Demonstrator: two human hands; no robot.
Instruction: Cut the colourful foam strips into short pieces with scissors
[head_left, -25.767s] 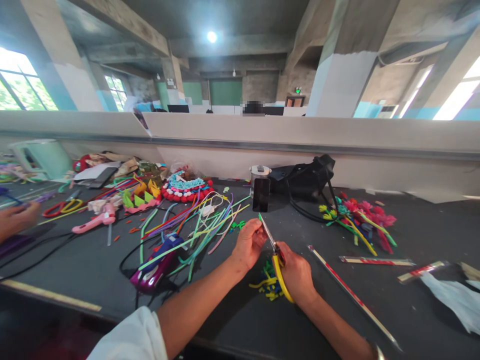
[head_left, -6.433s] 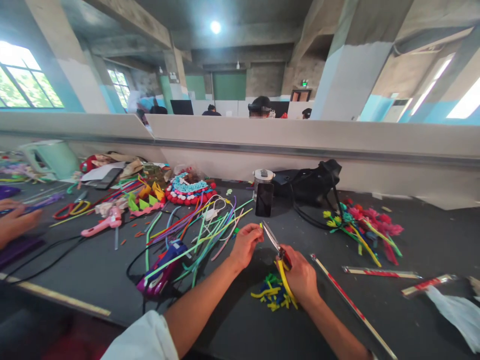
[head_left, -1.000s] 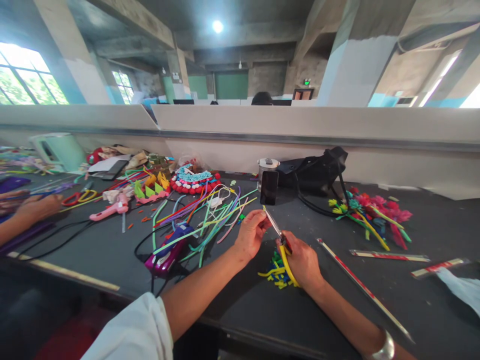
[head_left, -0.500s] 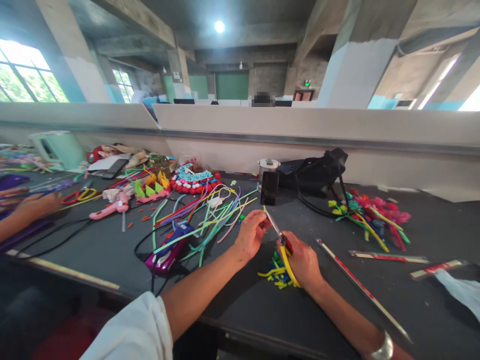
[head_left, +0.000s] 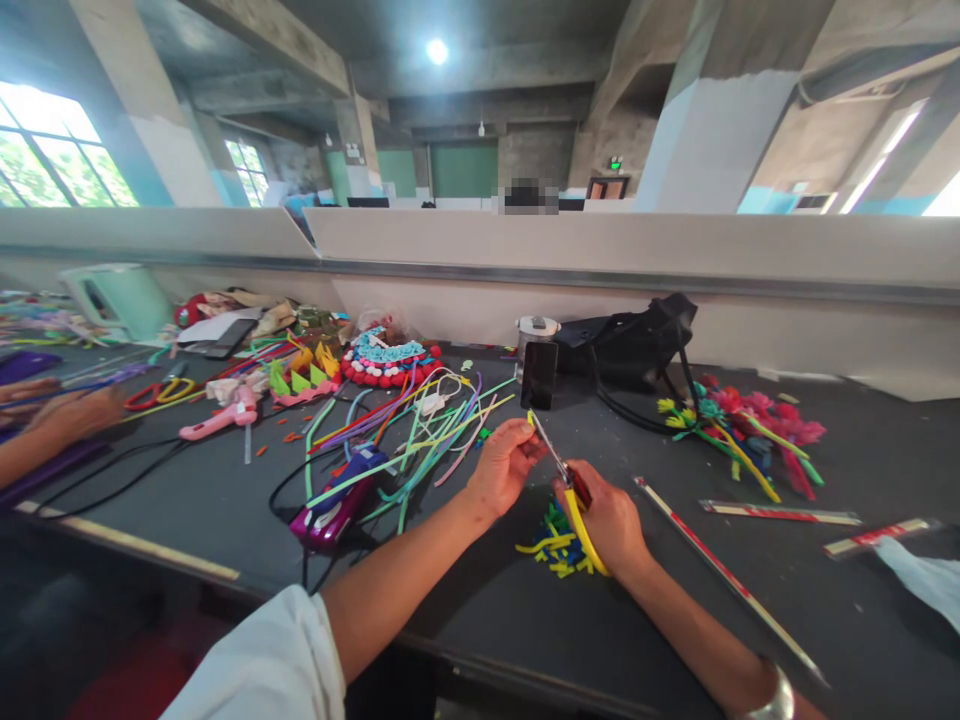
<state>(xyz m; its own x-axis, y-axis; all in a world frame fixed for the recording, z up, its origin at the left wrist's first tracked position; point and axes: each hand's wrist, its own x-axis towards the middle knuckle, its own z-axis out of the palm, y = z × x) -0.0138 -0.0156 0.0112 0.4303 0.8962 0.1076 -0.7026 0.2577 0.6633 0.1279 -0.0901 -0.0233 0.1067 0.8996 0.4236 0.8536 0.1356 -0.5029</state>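
My right hand is closed around a pair of scissors with a yellow handle, the blades pointing up and to the left. At the blade tips, my left hand pinches a short yellow pipe cleaner, only a small bit of which shows past the fingers. Below the scissors, a small pile of cut yellow, green and blue pipe cleaner pieces lies on the dark table.
Long pipe cleaners and a purple device lie left. A phone stands upright ahead, near a black bag. Rightward are a colourful bundle and thin red-and-white packets. Another person's hand is at far left.
My right hand and the scissors have shifted slightly right. A little more yellow shows at my left fingertips. My left hand is nearly still.
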